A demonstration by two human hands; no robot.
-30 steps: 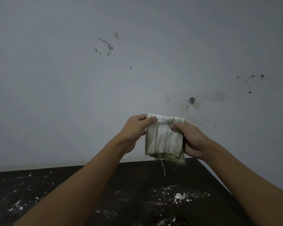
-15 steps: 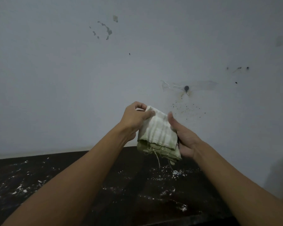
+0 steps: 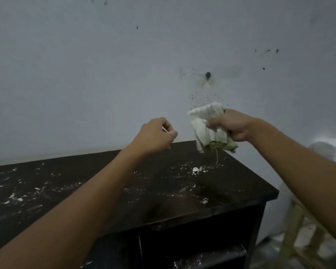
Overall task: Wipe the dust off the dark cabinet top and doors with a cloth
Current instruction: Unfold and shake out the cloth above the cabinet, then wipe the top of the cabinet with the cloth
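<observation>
So we stand at the start, nothing wiped yet by the look of it: white dust and flecks lie scattered over the dark top, from the far left across to the right corner. Our left hand hangs above the top, fingers loosely curled, holding nothing. Our right hand grips the cloth bunched in its fist, raised clear of the top, frayed threads dangling. Next, we judge, the cloth must come down flat and sweep the dust; the doors below wait.
</observation>
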